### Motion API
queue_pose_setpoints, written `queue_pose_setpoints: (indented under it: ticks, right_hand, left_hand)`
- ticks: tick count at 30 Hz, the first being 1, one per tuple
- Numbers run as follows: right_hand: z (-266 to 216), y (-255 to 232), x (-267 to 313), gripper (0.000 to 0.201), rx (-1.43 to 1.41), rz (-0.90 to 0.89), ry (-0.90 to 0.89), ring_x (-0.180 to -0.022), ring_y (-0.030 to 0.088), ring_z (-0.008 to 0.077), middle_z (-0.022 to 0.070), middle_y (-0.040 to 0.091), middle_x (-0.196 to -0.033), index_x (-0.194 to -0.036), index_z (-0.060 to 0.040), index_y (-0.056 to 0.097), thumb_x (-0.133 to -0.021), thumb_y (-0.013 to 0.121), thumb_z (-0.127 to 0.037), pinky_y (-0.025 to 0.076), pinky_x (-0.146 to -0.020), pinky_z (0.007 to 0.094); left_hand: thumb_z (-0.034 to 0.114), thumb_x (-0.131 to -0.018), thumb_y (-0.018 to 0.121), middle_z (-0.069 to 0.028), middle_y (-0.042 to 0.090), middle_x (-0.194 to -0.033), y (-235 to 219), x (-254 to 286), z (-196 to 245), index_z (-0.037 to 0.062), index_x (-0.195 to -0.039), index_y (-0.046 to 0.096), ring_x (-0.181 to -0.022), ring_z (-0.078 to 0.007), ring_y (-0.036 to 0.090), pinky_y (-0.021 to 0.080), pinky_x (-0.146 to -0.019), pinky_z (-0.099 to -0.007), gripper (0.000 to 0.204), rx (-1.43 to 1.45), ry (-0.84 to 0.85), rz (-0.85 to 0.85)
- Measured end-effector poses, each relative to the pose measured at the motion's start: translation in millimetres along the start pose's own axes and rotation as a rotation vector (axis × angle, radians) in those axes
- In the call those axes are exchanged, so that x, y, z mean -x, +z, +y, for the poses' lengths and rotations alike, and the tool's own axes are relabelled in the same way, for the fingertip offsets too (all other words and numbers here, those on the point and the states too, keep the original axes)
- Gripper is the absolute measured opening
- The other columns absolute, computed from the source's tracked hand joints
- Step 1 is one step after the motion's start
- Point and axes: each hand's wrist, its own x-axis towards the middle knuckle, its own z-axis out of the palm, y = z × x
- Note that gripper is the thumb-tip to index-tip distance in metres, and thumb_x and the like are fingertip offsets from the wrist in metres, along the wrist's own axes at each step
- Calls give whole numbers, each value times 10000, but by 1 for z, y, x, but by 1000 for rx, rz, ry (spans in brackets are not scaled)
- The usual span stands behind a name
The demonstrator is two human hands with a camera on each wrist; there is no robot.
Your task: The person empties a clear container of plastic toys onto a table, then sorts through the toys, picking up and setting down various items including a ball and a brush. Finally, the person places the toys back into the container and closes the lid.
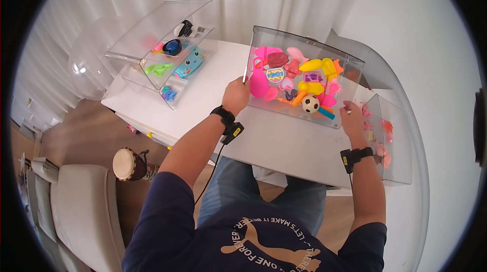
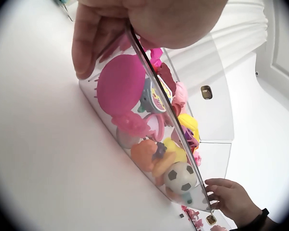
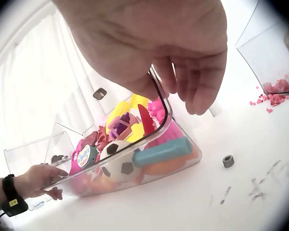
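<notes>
A clear plastic bin (image 1: 284, 36) with a dark rim, full of colourful toys, stands on the white table before me. My left hand (image 1: 237, 97) grips its left wall, thumb and fingers on either side of the rim in the left wrist view. At the opposite end, my right hand (image 3: 154, 43) holds the right front corner, fingers hanging outside the wall. Inside are a small soccer ball (image 1: 310, 103), a blue tube (image 3: 164, 152), a magenta oval toy (image 2: 120, 85), yellow pieces (image 1: 311, 64) and several pink and red ones.
Another clear bin (image 1: 401, 155) with pink bits is at the right, some bits (image 3: 274, 99) spilled beside it. On the left stands a lidded clear case (image 1: 172, 13) holding toys. A small grey ring (image 3: 228, 161) lies near the bin. A drum (image 1: 124, 164) stands on the floor.
</notes>
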Motion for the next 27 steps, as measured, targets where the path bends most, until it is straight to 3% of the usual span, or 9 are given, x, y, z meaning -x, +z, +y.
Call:
queue_pose_setpoints:
  ticks: [4, 7, 13, 16, 19, 22, 27]
  right_hand:
    - [-10, -9, -9, 358, 69, -146, 115, -851, 651, 290, 152, 661, -902, -1168, -7, 629, -868, 633, -201, 504, -804, 389]
    - [9, 1, -13, 366, 72, -152, 74, -746, 634, 216, 126, 637, -830, -1170, 26, 636, -876, 627, -192, 505, -703, 346]
    - [12, 6, -16, 379, -5, -186, 172, -501, 580, 176, 106, 621, -782, -1214, 16, 608, -895, 592, -189, 475, -434, 316]
    - [1, 2, -14, 357, -11, -184, 208, -884, 666, 319, 209, 673, -948, -1154, 18, 632, -876, 603, -203, 514, -797, 405]
    - [-14, -2, -12, 362, 6, -193, 259, -931, 665, 336, 217, 681, -982, -1151, 17, 634, -879, 588, -218, 511, -837, 416]
    - [6, 8, -17, 370, 19, -168, 203, -993, 656, 360, 226, 678, -1043, -1152, 14, 636, -882, 576, -232, 500, -884, 430]
    - [-3, 6, -19, 371, 40, -173, 187, -1058, 629, 390, 243, 656, -1118, -1169, 12, 624, -897, 563, -232, 486, -926, 440]
  left_hand:
    - [223, -966, 512, -285, 666, -913, 6, 1, -6, -40, -1003, 637, -885, -458, 637, 506, -795, -530, 294, 14, 43, 42]
    - [218, -969, 507, -281, 668, -916, 6, 5, -3, -40, -1012, 631, -887, -453, 638, 506, -797, -525, 290, 40, 44, 58]
    - [219, -972, 496, -287, 666, -943, 2, -3, -2, -45, -1050, 633, -906, -456, 636, 504, -819, -521, 307, 84, -70, -84]
    - [219, -970, 494, -289, 666, -954, 3, -3, -1, -43, -1070, 636, -917, -460, 636, 503, -832, -521, 315, 105, -52, -40]
    - [225, -972, 483, -292, 666, -975, 5, -4, -2, -41, -1086, 640, -945, -461, 633, 503, -844, -520, 329, 111, -102, -49]
    - [232, -977, 469, -297, 663, -995, 13, -10, -16, -37, -1110, 641, -965, -464, 630, 500, -854, -523, 346, 131, -27, -16]
    - [267, -980, 485, -278, 677, -1016, 18, -19, -22, -36, -1188, 626, -999, -447, 636, 508, -873, -485, 394, 142, -53, -48]
